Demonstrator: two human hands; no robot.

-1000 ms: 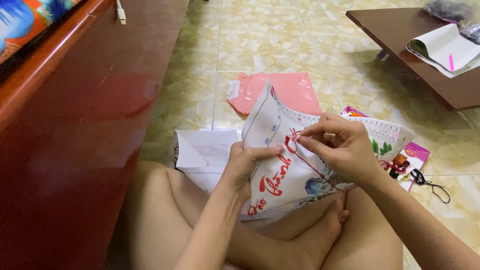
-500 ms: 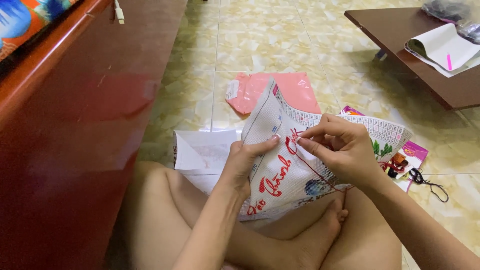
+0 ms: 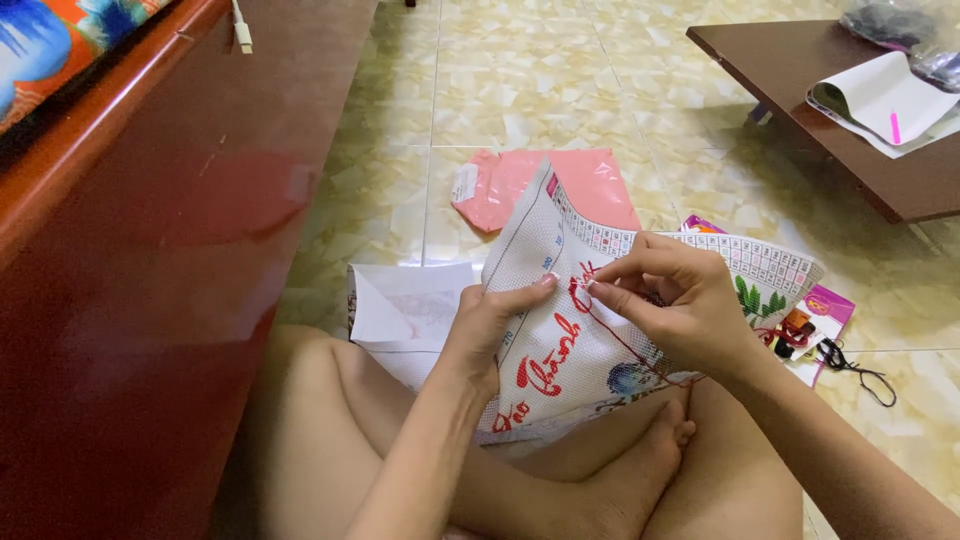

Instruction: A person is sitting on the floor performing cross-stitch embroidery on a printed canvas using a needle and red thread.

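Observation:
A white cross-stitch canvas [image 3: 560,350] with red stitched lettering and a printed grid lies over my crossed legs. My left hand [image 3: 490,325] grips its left side, thumb on the front. My right hand [image 3: 680,305] pinches a needle with red thread [image 3: 625,335] at the canvas, close to the left thumb. The needle itself is too small to make out.
A dark red wooden cabinet [image 3: 150,250] stands close on the left. On the tiled floor lie a pink plastic bag [image 3: 590,180], white folded paper [image 3: 400,305], a pink thread packet [image 3: 815,320] and small black scissors [image 3: 850,360]. A low brown table [image 3: 800,80] with papers stands at back right.
My hands and the canvas stay almost in place. The right hand's fingers have shifted slightly at the stitching spot.

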